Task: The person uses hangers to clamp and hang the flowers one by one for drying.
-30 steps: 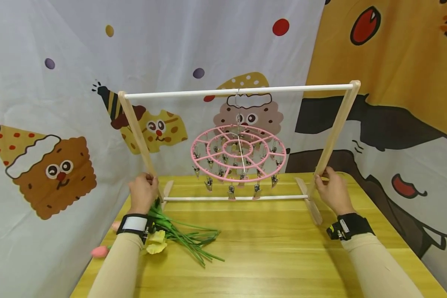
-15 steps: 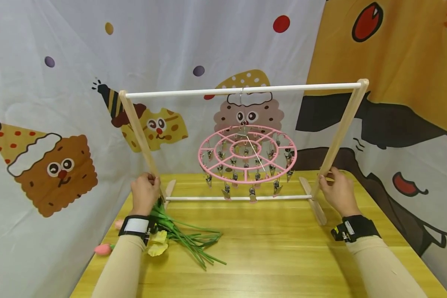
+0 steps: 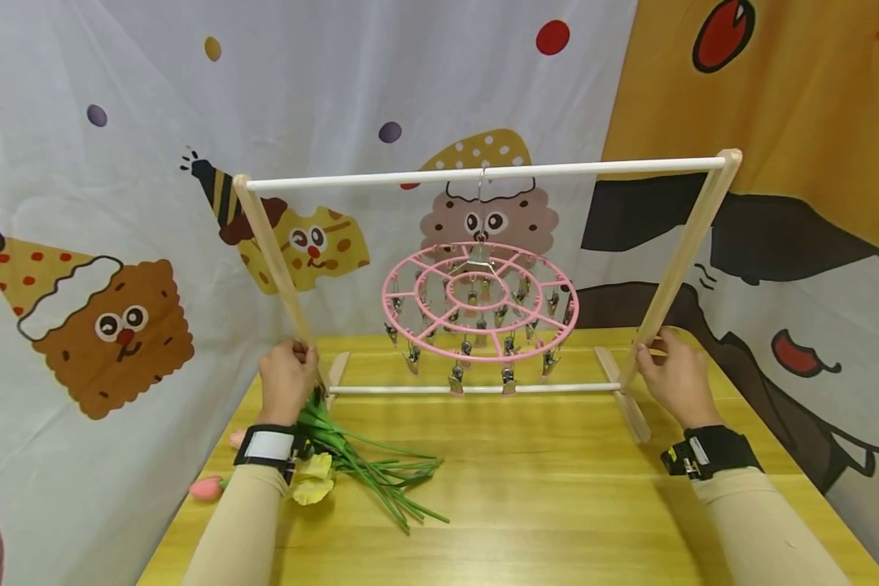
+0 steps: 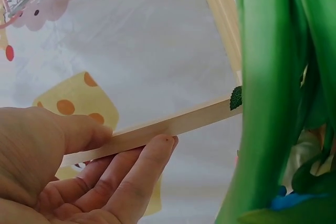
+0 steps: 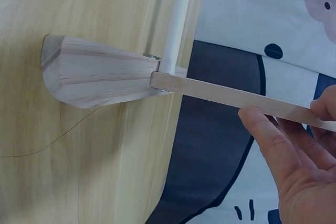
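Note:
A wooden rack with a white top rod [image 3: 381, 178] stands on the table. From the rod hangs a pink round clip hanger [image 3: 476, 359] with several metal clips. My left hand [image 3: 287, 382] holds the left wooden upright [image 3: 274, 256] low down, thumb on one side and fingers on the other. On the opposite side, my right hand [image 3: 675, 376] pinches the right upright [image 3: 684, 256] at a similar height. In the right wrist view, this upright [image 5: 226, 95] meets its wooden foot [image 5: 94, 74] just beyond my fingertips.
Artificial flowers lie beside and under my left wrist, with green stems [image 3: 381, 480], a yellow bloom [image 3: 312, 480] and a pink tulip [image 3: 207, 488]. A white lower rod [image 3: 410, 390] joins the feet. Behind the table [image 3: 542, 521] hangs a cartoon-printed cloth [image 3: 322, 81].
The rack's right side and my right hand have shifted rightward, with the right upright's top moving most. The pink hanger has swung and turned beneath the rod. Both hands keep their hold.

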Tool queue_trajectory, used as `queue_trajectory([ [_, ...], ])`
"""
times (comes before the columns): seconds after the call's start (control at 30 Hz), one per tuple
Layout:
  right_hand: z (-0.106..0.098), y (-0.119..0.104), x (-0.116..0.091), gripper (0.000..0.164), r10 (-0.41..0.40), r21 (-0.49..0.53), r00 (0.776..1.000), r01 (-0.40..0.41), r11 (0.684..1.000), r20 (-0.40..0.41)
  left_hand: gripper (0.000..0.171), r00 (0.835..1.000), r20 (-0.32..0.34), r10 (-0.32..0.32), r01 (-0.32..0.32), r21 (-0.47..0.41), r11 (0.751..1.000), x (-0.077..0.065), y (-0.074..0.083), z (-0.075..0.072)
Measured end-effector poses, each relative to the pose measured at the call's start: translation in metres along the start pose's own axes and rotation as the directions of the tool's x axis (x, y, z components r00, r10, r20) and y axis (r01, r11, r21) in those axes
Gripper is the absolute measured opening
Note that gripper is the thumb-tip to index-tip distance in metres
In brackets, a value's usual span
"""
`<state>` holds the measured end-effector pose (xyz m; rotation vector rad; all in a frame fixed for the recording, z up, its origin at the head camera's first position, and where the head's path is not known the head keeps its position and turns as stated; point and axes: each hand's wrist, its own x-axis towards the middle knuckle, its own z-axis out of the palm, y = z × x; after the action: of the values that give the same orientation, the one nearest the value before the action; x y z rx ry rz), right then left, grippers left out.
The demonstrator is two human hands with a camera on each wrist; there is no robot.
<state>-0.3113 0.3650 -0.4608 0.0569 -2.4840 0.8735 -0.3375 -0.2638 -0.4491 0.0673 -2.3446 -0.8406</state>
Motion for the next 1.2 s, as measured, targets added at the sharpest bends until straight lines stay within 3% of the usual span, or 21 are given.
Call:
queue_trajectory([
  [0.77, -0.01, 0.0, -0.014, 0.038, 0.012, -0.004, 1.0, -0.012, 1.0, -0.003, 0.023, 1.0, 0.019, -0.017, 0.017, 0.005, 1.0, -0.009, 0.008, -0.005],
  [0.97, -0.01, 0.0, -0.014, 0.038, 0.017, -0.003, 1.0, -0.017, 1.0, -0.006, 0.024, 1.0, 0.014, 0.008, -0.009, 0.013, 1.0, -0.009, 0.009, -0.007],
  [1.2, -0.011, 0.0, -0.015, 0.039, 0.026, -0.001, 1.0, -0.026, 1.0, 0.005, 0.023, 0.997, 0.07, 0.014, -0.015, 0.019, 1.0, -0.01, 0.011, -0.013],
])
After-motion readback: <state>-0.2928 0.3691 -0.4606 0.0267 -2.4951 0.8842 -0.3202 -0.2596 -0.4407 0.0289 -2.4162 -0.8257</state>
